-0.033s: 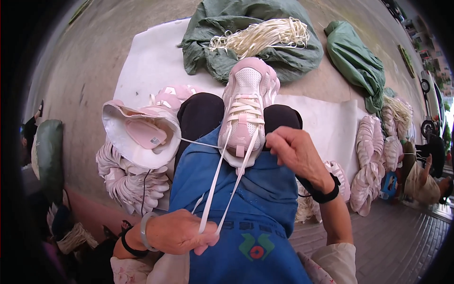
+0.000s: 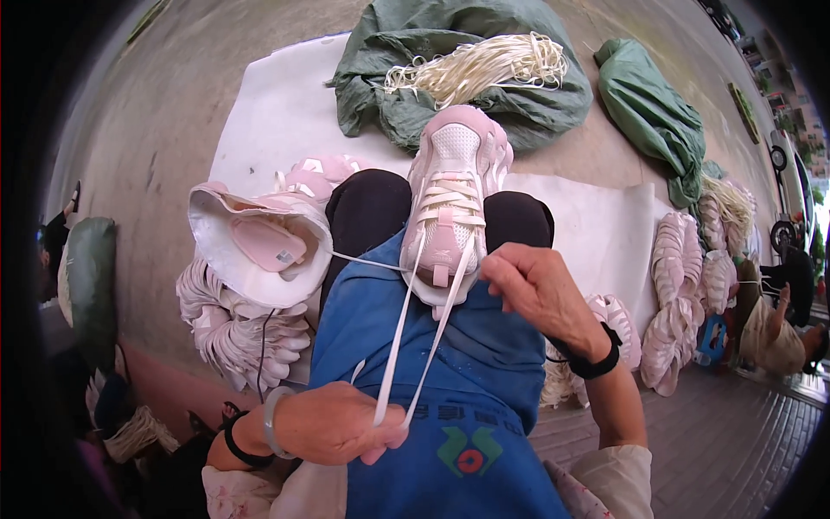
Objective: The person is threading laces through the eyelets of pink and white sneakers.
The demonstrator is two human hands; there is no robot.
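Note:
A pink and white sneaker (image 2: 450,186) rests between my knees, toe pointing away, with cream laces crossed over its tongue. Both ends of the shoelace (image 2: 399,342) run taut from its upper eyelets toward me. My left hand (image 2: 341,424) is closed around them, low over my blue apron (image 2: 432,372). Just right of the shoe's heel, my right hand (image 2: 536,285) is curled with its fingers drawn in; whatever they may hold is hidden. A thin pale cord (image 2: 367,260) stretches from the sneaker to a pink shoe upper (image 2: 259,238) at the left, its white lining showing.
Stacked pink uppers (image 2: 246,333) lie below that upper, and more bundles (image 2: 674,294) sit at the right. A green sack (image 2: 372,78) bearing cream laces (image 2: 484,69) lies ahead on white sheeting (image 2: 268,112). Another green sack (image 2: 648,112) lies farther right; a person (image 2: 769,333) is beyond.
My left hand has shifted slightly right with the laces. The right hand has dropped a little and turned slightly toward me.

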